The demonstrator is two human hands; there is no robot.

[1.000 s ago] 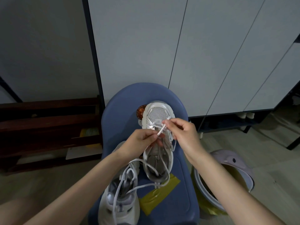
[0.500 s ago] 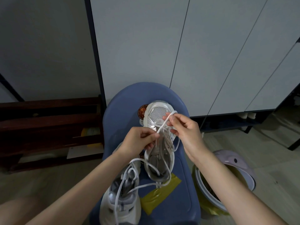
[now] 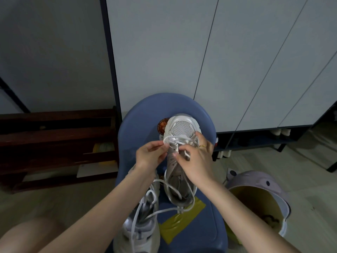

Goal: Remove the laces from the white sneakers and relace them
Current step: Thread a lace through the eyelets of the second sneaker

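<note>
2 white mesh-toed sneakers sit on a blue padded chair seat (image 3: 127, 136), toes pointing far, heels near the person — handy for working the eyelets from above. The far sneaker (image 3: 182, 127) lies at centre seat, toe near the chair's far rim; its white flat lace (image 3: 177, 139) crosses the lowest eyelets near the toe, the rest of the eyelets look bare, so relacing is judged at an early row. The left hand (image 3: 148, 155) pinches the lace just left of the tongue, fingers curled tight on it — likely keeping tension so the crossing does not slip. The right hand (image 3: 196, 157) has its fingertips bunched on a lace loop at the right eyelet row, gold ring (image 3: 202, 146) on 1 finger; probably feeding or tugging the end through, though the lace tip itself is hidden under the fingers. Loose lace trails from the far sneaker toward the near edge, draped over the seat.

The near sneaker (image 3: 140, 232) sits left and close to the person, its own lace loose and looping — whether it is done or waiting I cannot tell. A yellow strip of tape (image 3: 180, 223) lies flat on the seat, right of the near sneaker. A lavender round bin (image 3: 262, 181) stands on the floor at right, a dark wooden shoe rack (image 3: 54, 136) at left.
</note>
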